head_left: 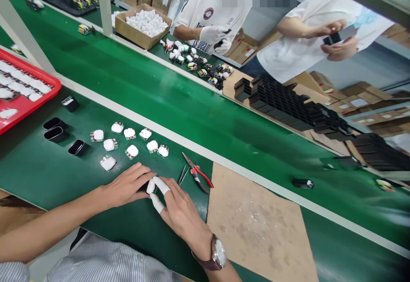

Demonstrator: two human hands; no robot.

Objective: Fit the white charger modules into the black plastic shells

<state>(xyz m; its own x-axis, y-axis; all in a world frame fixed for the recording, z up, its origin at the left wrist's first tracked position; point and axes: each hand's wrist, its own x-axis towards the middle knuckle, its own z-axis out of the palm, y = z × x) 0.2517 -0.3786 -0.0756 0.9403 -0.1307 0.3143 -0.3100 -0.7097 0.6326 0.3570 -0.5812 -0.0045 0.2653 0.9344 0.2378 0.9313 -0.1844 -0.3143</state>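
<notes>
My left hand [130, 184] is closed around a dark plastic case [144, 186], mostly hidden by the fingers. My right hand [181, 207], with white finger cots on thumb and forefinger, pinches a small white-covered circuit board [150, 187] at the case's end. How far the board sits inside the case cannot be made out. Beyond my hands lie several similar white-topped circuit boards [131, 151]. Several black cases stand to the left, among them an open one [77, 147]. Red-handled pliers [197, 174] and metal tweezers [183, 175] lie to the right of my hands.
A red tray [48, 95] of white-topped parts is at left. A brown board [256, 218] lies at right. Beyond the rail [128, 106] runs a green conveyor belt [179, 103] carrying a black case [303, 183]. Two people handle parts across it, near stacked black cases [285, 103].
</notes>
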